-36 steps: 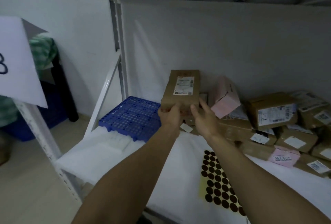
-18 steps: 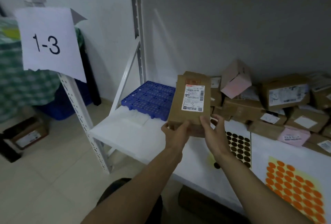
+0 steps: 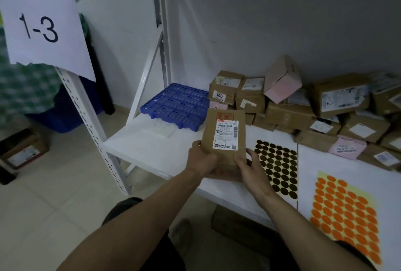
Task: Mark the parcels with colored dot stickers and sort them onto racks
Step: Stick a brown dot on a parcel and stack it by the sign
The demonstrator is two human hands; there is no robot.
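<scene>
Well, the white rack shelf [image 3: 138, 151] spreads under and beyond the fingers. A paper sign [image 3: 43, 25] marked 1-3 hangs on its post, far out to the left of the left hand's fingers. Beyond the fingertips, against the wall, sits the heap of parcels [image 3: 288, 114], mostly brown boxes with a few pink ones, loosely stacked. A blue plastic grid [image 3: 175, 105] lies beyond the left fingers. Well to the right of the right fingers a sheet of orange dot stickers [image 3: 345, 212] lies flat on the shelf. A sheet of dark dot stickers [image 3: 276, 166] lies just beside those fingers.

Both hands hold 1 parcel [image 3: 223, 123] upright above the shelf's front edge. The left hand [image 3: 200, 160] grips its lower left corner with fingers curled round it. The right hand [image 3: 249, 169] pinches the lower right, thumb on the face.

I judge this to be the reading step: the parcel is picked and I see no dot on its face. The next move calls for freeing the right hand, with the left alone bearing the parcel, and peeling 1 dot. I cannot say which colour.

The parcel is a slim brown carton, taller than wide. It carries a white shipping label [image 3: 226, 134] with barcodes, under a red print. A handwritten mark on the label seems to read 1-3, like the sign.
</scene>
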